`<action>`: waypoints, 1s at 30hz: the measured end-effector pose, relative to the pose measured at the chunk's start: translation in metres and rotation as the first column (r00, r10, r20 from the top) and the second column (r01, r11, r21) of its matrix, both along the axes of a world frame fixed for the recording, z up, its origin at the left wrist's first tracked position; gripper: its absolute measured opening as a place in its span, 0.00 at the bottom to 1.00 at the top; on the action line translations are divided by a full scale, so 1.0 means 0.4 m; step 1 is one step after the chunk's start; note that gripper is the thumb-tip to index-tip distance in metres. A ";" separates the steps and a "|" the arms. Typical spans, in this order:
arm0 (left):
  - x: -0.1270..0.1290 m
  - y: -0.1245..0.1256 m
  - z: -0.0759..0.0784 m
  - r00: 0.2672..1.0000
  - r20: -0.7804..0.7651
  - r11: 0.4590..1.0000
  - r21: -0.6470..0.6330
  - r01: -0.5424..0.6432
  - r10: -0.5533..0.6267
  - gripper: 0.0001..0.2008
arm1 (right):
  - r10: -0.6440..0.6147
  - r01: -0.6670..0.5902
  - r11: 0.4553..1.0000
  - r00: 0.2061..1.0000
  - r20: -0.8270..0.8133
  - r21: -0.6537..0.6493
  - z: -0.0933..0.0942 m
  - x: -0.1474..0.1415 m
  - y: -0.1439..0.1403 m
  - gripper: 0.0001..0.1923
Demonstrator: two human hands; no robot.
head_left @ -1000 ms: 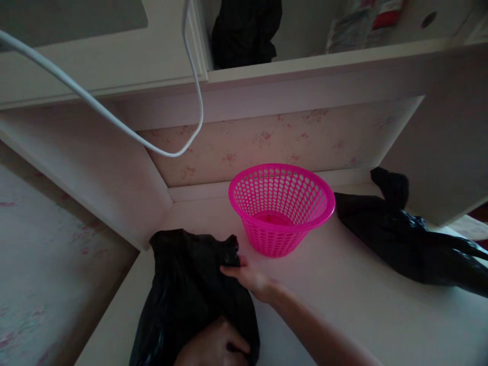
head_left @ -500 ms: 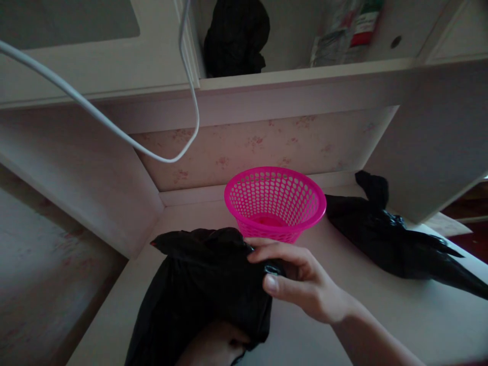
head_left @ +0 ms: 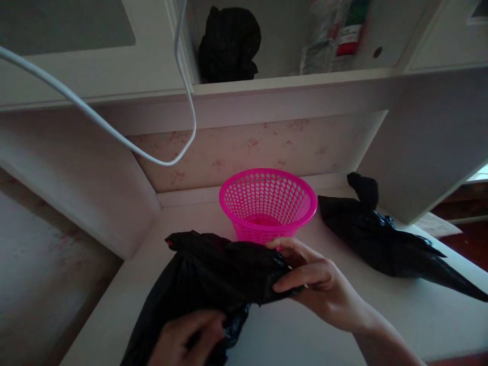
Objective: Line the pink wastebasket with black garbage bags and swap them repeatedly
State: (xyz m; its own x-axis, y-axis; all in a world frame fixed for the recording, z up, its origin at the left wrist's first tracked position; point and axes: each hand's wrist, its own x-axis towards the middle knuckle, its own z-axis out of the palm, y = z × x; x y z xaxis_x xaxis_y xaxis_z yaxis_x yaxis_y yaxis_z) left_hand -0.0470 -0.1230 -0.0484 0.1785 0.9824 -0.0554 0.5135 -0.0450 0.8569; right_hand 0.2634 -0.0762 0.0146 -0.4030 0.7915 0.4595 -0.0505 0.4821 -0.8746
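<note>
A crumpled black plastic bag (head_left: 206, 284) lies on the pale desk (head_left: 305, 325) in front of me. My right hand (head_left: 316, 287) pinches the bag's upper right edge between thumb and fingers. At the bottom edge of the view my left hand (head_left: 186, 338) grips the bag's lower part. Just behind the bag stands an empty pink perforated basket (head_left: 268, 203), upright.
A second black bag (head_left: 385, 239), tied at its top, lies to the right of the basket. A white cable (head_left: 114, 127) hangs in a loop from the upper shelf. On that shelf sit a dark bundle (head_left: 229, 46) and some packets (head_left: 335, 35).
My right hand has lifted and pulled the bag's edge to the right, closer to me. My left hand has come up into view on the bag's lower part.
</note>
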 end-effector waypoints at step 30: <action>-0.182 0.319 0.135 0.644 0.717 0.838 0.159 -0.522 0.265 0.22 | -0.619 0.607 0.786 0.770 0.157 0.122 -0.082 0.249 -0.046 0.11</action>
